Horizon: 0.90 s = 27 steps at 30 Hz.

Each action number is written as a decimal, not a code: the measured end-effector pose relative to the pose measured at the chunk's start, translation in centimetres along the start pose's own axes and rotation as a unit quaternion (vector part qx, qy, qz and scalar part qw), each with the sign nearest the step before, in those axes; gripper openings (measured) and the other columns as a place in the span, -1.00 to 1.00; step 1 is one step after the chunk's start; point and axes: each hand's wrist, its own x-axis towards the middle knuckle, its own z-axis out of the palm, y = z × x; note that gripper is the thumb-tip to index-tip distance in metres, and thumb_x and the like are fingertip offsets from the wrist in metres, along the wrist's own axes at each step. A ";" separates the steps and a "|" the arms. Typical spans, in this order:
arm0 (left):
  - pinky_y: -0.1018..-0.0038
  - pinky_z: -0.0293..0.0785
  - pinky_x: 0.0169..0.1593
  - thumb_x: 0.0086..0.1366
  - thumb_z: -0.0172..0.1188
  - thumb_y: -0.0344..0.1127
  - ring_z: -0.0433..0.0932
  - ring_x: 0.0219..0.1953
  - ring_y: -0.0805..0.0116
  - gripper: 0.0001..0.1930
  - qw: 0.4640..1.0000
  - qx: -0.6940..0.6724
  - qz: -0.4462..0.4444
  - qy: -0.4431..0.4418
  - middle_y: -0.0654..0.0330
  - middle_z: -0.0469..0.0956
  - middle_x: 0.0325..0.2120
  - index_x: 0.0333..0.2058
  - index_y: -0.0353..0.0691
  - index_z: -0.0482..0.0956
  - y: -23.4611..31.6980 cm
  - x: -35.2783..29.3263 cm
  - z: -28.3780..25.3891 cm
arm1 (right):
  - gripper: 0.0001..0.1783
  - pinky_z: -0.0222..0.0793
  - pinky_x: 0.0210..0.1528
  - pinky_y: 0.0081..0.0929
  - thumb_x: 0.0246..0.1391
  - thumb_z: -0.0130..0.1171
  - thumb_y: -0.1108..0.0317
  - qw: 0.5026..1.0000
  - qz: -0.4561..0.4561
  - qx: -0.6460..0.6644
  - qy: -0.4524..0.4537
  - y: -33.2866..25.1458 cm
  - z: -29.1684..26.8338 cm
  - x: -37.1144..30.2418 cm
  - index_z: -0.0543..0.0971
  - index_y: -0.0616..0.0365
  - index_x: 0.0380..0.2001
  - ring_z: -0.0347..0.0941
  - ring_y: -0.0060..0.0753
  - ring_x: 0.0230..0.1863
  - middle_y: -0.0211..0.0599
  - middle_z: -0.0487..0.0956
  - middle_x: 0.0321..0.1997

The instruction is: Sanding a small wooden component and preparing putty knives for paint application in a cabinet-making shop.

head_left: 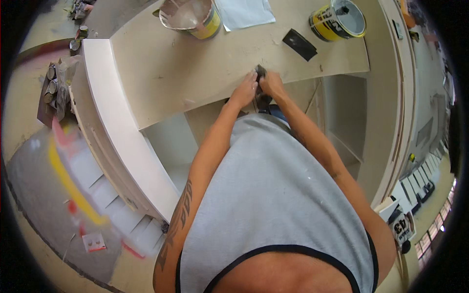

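Note:
Near the front edge of the beige panel (195, 78), my two hands are close together. My left hand (245, 90) has its fingers pressed together against one side of a small dark grey piece (260, 71). My right hand (272, 84) is closed on the other side of it. The piece looks thin and flexible, but its exact kind is too small to tell. Beyond my right hand a black rectangular sheet, like sandpaper (299, 45), lies flat on the panel.
An open bucket with pale residue (190, 19), a white sheet (246, 13) and an open yellow-and-black can (337, 22) stand or lie at the back. White-edged side walls (110, 93) flank the panel. Cans and plastic (56, 88) are at far left.

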 end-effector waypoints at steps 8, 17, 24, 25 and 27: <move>0.33 0.01 0.39 0.40 -0.20 -0.30 0.01 0.39 0.05 -0.48 0.993 -0.082 -0.079 -0.026 -0.08 0.07 0.33 0.26 -0.44 0.14 1.8 0.7 -0.6 | -0.66 0.41 -0.14 -0.01 -0.08 0.07 0.28 0.999 -0.020 0.019 0.044 -0.2 0.3 1.6 0.59 0.43 -0.45 0.52 0.33 -0.22 0.36 0.54 -0.37; 0.31 -0.01 0.40 0.41 -0.21 -0.31 0.00 0.40 0.07 -0.51 1.000 -0.009 -0.010 -0.004 -0.07 0.07 0.33 0.25 -0.43 0.17 0.8 0.3 0.0 | -0.66 0.44 -0.14 -0.01 -0.06 0.09 0.28 0.995 -0.022 0.029 0.093 -0.3 0.4 0.5 0.59 0.45 -0.49 0.53 0.34 -0.26 0.40 0.53 -0.38; 0.30 0.08 0.36 0.39 -0.17 -0.32 0.10 0.35 0.02 -0.51 0.996 0.070 0.042 0.033 -0.12 0.09 0.31 0.23 -0.45 0.19 -0.7 -0.5 0.7 | -0.65 0.45 -0.20 -0.02 -0.07 0.09 0.28 0.997 -0.048 -0.009 0.063 1.9 1.0 0.8 0.58 0.47 -0.54 0.54 0.30 -0.30 0.38 0.53 -0.43; 0.30 0.09 0.36 0.39 -0.17 -0.33 0.10 0.34 0.01 -0.51 0.996 0.071 0.040 0.037 -0.12 0.09 0.31 0.24 -0.44 0.18 -0.6 -0.4 0.6 | -0.66 0.45 -0.18 -0.02 -0.09 0.12 0.28 0.998 -0.037 -0.013 0.054 1.7 1.1 0.6 0.58 0.46 -0.52 0.54 0.30 -0.28 0.38 0.53 -0.40; 0.30 0.10 0.36 0.38 -0.16 -0.34 0.10 0.34 0.01 -0.50 0.996 0.068 0.035 0.039 -0.11 0.09 0.31 0.25 -0.43 0.16 0.2 -0.2 0.1 | -0.67 0.45 -0.16 -0.03 -0.11 0.14 0.29 0.999 -0.024 -0.019 0.042 0.7 1.0 0.7 0.59 0.46 -0.50 0.54 0.30 -0.26 0.38 0.54 -0.38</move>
